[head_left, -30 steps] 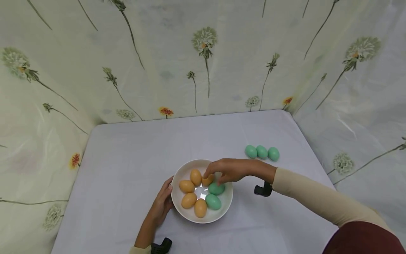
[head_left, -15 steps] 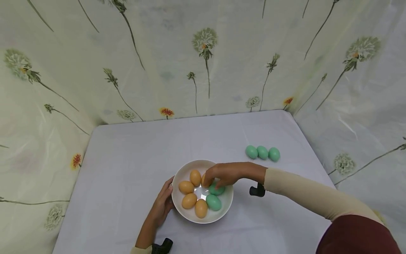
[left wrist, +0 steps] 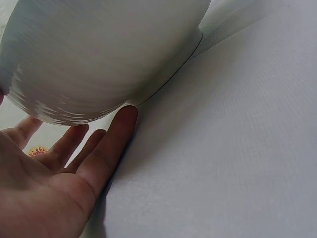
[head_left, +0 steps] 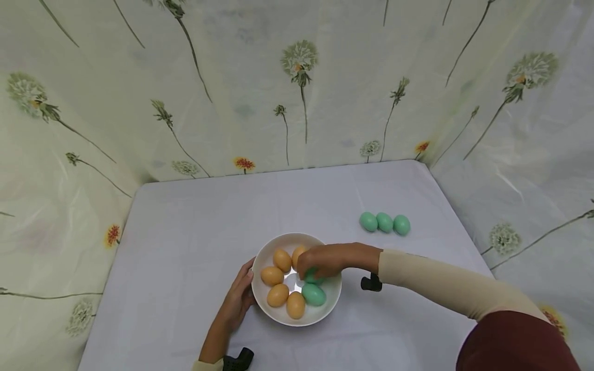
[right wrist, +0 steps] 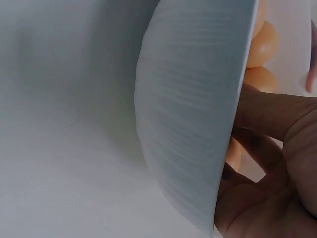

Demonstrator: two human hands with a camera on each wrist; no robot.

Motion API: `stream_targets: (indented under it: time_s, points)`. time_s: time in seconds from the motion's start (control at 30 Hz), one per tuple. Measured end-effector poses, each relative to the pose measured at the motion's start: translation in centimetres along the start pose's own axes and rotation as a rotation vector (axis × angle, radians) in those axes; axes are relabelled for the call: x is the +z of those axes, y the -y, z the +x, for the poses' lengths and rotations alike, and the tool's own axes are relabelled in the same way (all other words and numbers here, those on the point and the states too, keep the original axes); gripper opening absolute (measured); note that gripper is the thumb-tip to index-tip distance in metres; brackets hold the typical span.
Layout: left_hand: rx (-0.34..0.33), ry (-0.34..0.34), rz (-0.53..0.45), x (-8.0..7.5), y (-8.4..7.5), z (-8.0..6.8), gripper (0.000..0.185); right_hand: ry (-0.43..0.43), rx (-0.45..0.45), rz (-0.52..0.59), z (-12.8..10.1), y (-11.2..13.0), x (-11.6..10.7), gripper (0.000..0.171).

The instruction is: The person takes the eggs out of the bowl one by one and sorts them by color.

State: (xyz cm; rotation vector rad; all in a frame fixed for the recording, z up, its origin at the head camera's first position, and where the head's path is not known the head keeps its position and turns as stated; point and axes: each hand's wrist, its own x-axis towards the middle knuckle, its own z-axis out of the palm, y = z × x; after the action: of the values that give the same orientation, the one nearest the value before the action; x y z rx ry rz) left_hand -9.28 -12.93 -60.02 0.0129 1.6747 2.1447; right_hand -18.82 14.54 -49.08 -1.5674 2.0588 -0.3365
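A white bowl stands on the table with several orange eggs and green eggs lying in it. At the bowl's left side is my left hand, fingers extended and fingertips against the outer wall, as the left wrist view confirms. My right hand reaches over the right part of the rim, its fingers bent down among the eggs. It lies beside an orange egg and covers part of a green egg. Its fingertips are hidden, so any grip cannot be seen.
Three more green eggs sit in a row behind the right forearm. A white cloth covers the table. Flower-printed sheets hang behind and at both sides.
My right hand has moved lower and deeper into the bowl, slightly toward the person. The upper orange eggs have shifted a little left. The left hand stays at the bowl.
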Motion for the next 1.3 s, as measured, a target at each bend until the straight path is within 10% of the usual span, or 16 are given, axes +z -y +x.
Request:
stream_targets:
  time_s: [1.3]
  points:
    - [0.006,0.003,0.004,0.0,0.1,-0.1,0.054,0.012,0.089,0.056,-0.4,0.8,-0.2,0.040]
